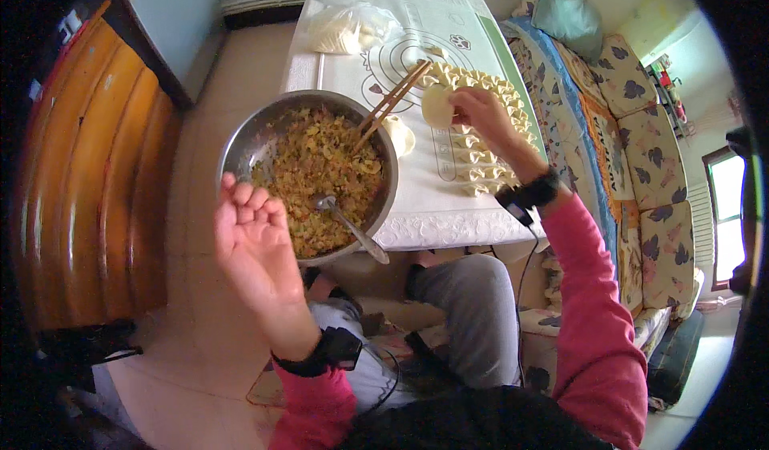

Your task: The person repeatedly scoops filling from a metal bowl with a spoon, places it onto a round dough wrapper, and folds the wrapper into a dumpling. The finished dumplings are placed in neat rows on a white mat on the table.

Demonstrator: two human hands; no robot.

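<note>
A round dough wrapper (pixel 437 107) is pinched between the thumb and fingers of my right hand (pixel 477 110), held over the table beside rows of folded dumplings (pixel 480 156). My left hand (pixel 258 239) is raised palm up near the bowl's left rim, with no object in it and its fingers curled a little. The steel bowl (pixel 393 191) holds chopped filling (pixel 300 179). A metal spoon (pixel 351 227) rests in the filling, its handle across the near rim. Wooden chopsticks (pixel 392 101) lean out over the far right rim. More wrappers (pixel 399 136) lie right of the bowl.
A plastic bag with pale dough pieces (pixel 354 29) sits at the table's far left. Beneath the dumplings lies a printed mat (pixel 444 149). A floral sofa (pixel 637 113) flanks the table on the right. Cables (pixel 528 269) run from both wristbands.
</note>
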